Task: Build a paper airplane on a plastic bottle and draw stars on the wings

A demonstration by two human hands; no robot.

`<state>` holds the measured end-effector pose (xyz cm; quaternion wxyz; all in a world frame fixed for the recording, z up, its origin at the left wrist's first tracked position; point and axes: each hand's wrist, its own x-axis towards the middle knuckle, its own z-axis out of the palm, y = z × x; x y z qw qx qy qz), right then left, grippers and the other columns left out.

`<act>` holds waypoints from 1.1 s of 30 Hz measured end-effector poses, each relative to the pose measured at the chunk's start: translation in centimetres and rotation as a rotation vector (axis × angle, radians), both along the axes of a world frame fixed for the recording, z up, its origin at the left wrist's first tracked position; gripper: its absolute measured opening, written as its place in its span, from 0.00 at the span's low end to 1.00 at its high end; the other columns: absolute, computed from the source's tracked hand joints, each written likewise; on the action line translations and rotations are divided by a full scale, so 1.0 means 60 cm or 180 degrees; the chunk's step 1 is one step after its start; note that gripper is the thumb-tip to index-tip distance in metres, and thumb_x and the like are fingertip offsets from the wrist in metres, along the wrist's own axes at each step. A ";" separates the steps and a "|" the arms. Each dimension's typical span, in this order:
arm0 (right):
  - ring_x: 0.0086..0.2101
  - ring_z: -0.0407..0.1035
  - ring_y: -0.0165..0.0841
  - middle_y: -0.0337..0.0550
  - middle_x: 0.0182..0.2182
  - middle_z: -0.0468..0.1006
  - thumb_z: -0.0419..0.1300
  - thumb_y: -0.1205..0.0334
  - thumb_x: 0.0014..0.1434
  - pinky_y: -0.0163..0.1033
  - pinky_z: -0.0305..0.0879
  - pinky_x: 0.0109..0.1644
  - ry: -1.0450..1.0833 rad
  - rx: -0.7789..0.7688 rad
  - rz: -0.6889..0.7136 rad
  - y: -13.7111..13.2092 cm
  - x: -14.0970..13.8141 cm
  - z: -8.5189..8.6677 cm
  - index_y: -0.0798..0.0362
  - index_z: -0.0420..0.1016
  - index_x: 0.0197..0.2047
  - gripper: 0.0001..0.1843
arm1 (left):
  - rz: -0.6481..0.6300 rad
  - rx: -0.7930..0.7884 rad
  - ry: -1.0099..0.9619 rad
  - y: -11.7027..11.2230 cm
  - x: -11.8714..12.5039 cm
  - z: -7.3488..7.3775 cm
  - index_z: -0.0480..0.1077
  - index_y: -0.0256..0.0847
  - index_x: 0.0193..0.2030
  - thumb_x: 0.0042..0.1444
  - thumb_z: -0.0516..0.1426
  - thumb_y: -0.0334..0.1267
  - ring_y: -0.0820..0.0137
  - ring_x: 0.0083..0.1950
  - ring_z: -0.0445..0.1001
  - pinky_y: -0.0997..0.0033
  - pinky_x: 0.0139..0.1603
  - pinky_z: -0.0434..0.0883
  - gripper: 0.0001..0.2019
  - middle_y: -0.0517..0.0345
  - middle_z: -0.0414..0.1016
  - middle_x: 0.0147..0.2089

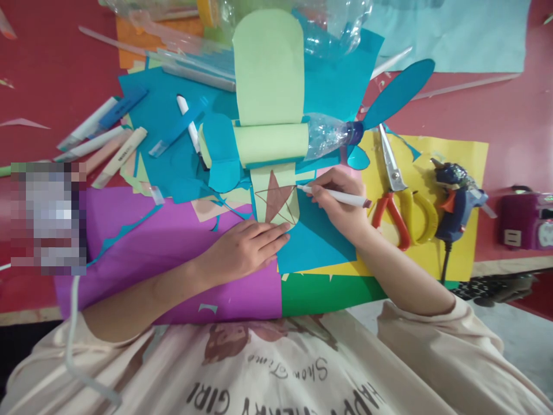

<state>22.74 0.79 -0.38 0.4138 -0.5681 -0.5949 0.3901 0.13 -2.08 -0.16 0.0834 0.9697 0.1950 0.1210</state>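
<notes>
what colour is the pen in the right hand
The pen is white with a reddish-brown end, shown best in the head view.

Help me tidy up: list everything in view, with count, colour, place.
model: 1, green-blue, centre
star: 1, brown, centre
loose markers: several, mixed, left
scissors: 1, red-yellow handles, right
glue gun: 1, blue, right
object: 1, purple, far right
plastic: pieces uncounted, clear, top
sheets: several, mixed, throughout
scraps: many, mixed, scattered
table: 1, red, beneath
cable: 1, white, lower left
held marker: 1, white, centre
shirt: 1, beige, bottom
left hand: 1, below star
right hand: 1, holding marker
</notes>
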 end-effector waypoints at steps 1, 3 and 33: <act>0.20 0.63 0.27 0.35 0.18 0.68 0.59 0.64 0.53 0.34 0.58 0.24 0.0011 0.0025 -0.0013 0.000 0.001 0.000 0.52 0.66 0.25 0.07 | -0.0002 0.0001 -0.0009 0.000 0.000 0.000 0.70 0.37 0.54 0.67 0.50 0.35 0.68 0.51 0.72 0.66 0.50 0.71 0.13 0.54 0.71 0.61; 0.20 0.62 0.27 0.35 0.19 0.68 0.59 0.64 0.54 0.34 0.58 0.24 -0.0003 0.0090 -0.0004 0.001 0.001 -0.002 0.52 0.66 0.25 0.07 | 0.0003 0.0016 -0.0047 0.000 0.000 0.000 0.70 0.36 0.54 0.67 0.50 0.34 0.67 0.51 0.73 0.66 0.49 0.71 0.13 0.54 0.71 0.61; 0.22 0.69 0.28 0.38 0.23 0.76 0.57 0.61 0.57 0.33 0.64 0.25 0.0189 -0.0031 0.0464 -0.007 0.001 0.005 0.53 0.72 0.29 0.07 | 0.0022 0.0122 0.0019 -0.001 0.001 0.002 0.71 0.38 0.54 0.67 0.50 0.34 0.68 0.50 0.73 0.66 0.49 0.70 0.13 0.55 0.71 0.61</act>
